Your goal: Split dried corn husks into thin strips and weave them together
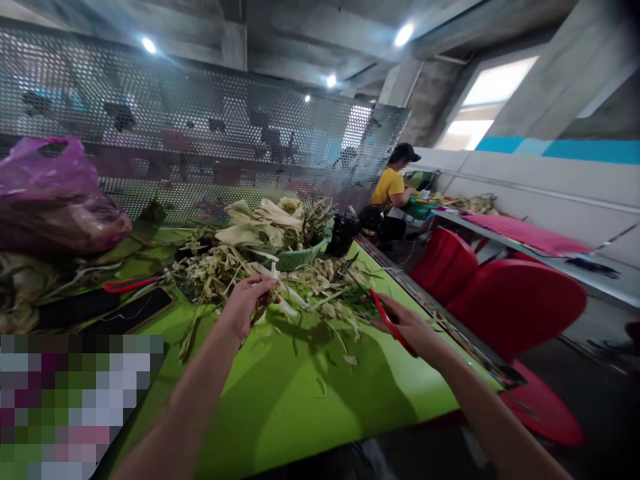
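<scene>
My left hand (pixel 249 299) is closed in a pinch on a pale leaf strip at the near edge of a heap of dried leaf strips (pixel 260 267) on the bright green table (pixel 300 400). My right hand (pixel 407 327) is wrapped round a red-handled tool (pixel 387 319), likely scissors, whose tip points toward the heap. Loose leaf scraps lie scattered between both hands.
A green basket (pixel 295 257) sits in the heap. A purple plastic bag (pixel 53 193) and two dark phones (pixel 117 310) lie at the left, with a perforated metal screen behind. Red chairs (pixel 505 300) stand to the right. A person in a yellow shirt (pixel 390 190) works at another table.
</scene>
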`<move>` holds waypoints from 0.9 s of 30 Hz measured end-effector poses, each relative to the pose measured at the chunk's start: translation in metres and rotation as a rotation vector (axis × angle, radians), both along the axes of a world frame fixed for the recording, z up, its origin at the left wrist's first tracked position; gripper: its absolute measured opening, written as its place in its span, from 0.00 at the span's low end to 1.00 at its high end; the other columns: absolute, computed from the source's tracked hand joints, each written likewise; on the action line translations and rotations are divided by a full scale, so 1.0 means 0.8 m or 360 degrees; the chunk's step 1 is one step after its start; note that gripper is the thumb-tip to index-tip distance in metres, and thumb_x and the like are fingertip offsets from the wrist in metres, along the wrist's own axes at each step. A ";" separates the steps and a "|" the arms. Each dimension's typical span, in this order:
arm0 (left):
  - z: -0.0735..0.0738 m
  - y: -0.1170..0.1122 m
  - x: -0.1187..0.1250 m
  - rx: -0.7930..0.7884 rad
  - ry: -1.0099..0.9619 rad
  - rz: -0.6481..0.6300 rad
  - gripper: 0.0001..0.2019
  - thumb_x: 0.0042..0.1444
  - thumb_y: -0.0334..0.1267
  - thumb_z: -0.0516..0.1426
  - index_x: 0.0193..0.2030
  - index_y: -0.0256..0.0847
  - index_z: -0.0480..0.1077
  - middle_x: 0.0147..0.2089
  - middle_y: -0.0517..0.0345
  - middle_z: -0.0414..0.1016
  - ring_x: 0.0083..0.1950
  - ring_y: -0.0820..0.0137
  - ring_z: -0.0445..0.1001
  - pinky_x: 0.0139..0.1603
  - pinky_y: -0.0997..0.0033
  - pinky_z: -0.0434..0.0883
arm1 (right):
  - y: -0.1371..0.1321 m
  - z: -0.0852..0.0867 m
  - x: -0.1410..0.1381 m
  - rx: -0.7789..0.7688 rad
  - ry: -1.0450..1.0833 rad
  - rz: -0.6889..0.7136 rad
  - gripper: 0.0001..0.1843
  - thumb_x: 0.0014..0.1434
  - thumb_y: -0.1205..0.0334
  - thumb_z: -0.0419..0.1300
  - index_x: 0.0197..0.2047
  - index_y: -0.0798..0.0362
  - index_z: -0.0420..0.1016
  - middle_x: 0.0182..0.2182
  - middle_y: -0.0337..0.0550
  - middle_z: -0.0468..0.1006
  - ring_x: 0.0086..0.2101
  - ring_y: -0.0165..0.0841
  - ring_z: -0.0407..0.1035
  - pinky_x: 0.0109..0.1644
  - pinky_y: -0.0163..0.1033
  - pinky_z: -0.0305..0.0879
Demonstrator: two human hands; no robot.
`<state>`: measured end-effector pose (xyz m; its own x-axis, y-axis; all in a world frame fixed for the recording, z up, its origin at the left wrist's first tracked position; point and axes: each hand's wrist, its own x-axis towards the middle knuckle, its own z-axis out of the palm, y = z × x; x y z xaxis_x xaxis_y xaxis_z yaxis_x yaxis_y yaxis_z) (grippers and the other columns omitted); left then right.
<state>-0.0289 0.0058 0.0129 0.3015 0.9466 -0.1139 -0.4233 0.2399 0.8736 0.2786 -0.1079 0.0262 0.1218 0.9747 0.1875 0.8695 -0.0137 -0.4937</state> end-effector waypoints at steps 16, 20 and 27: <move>0.013 -0.010 -0.001 -0.0105 -0.0188 -0.0255 0.05 0.42 0.32 0.63 0.25 0.36 0.70 0.21 0.64 0.69 0.20 0.80 0.66 0.23 0.79 0.68 | 0.033 0.003 -0.065 0.0429 -0.0492 0.0168 0.21 0.55 0.52 0.58 0.51 0.50 0.67 0.44 0.49 0.74 0.38 0.40 0.71 0.39 0.41 0.67; 0.006 -0.008 0.000 -0.0079 -0.0269 -0.0295 0.06 0.42 0.31 0.63 0.26 0.36 0.70 0.23 0.63 0.69 0.22 0.79 0.67 0.26 0.77 0.70 | 0.039 -0.006 -0.075 0.0461 -0.0709 0.0135 0.21 0.55 0.53 0.58 0.51 0.49 0.68 0.40 0.47 0.74 0.35 0.39 0.71 0.34 0.38 0.64; -0.005 -0.001 0.002 -0.0040 -0.0311 -0.0279 0.07 0.41 0.33 0.64 0.27 0.35 0.70 0.22 0.62 0.67 0.22 0.78 0.66 0.26 0.76 0.70 | 0.039 -0.016 -0.077 0.0477 -0.0517 0.0343 0.21 0.54 0.53 0.60 0.50 0.50 0.67 0.41 0.46 0.73 0.36 0.36 0.70 0.38 0.38 0.65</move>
